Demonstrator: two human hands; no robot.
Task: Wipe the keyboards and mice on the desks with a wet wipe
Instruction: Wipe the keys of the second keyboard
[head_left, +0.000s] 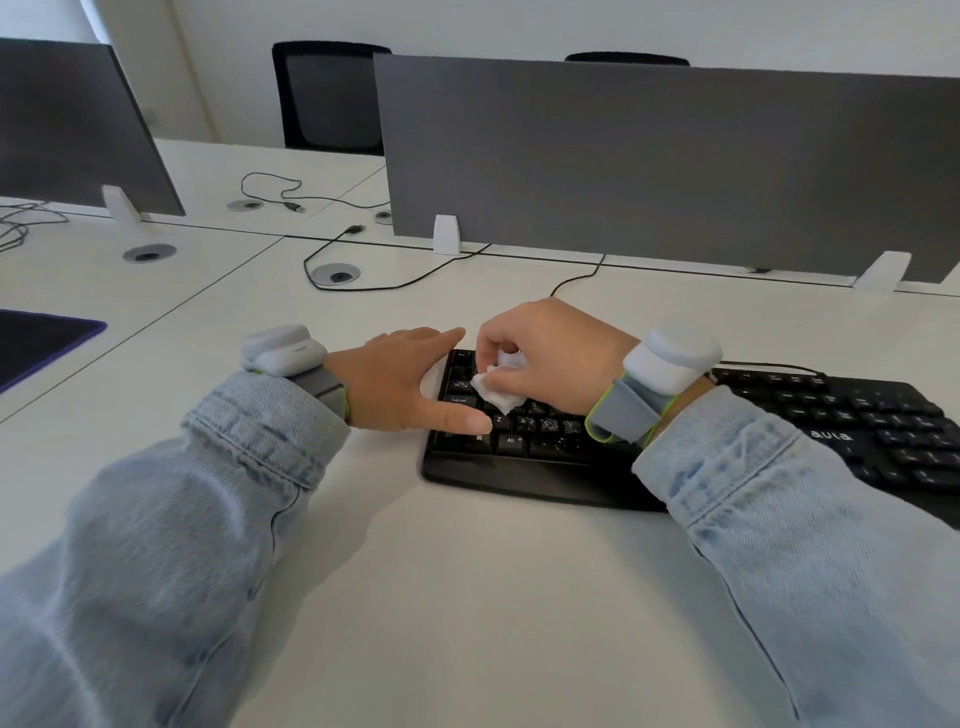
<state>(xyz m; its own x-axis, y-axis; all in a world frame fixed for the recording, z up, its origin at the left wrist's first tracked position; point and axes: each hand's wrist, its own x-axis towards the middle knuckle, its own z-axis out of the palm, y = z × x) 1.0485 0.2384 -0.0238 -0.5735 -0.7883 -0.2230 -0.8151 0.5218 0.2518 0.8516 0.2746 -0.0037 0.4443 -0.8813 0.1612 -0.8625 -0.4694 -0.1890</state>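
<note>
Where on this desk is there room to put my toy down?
Bare white desk lies in front of the black keyboard, between the denim sleeves. It's crowded where both hands and the white wet wipe meet at the keyboard's left end.

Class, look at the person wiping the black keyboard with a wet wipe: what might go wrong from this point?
1. The right hand pinches a small bunched wet wipe; moisture may seep between the keys of the keyboard.
2. The left hand steadies only the keyboard's left end, so it may skid on the desk.
3. Its cable looks connected, so wiping may press keys.
</note>
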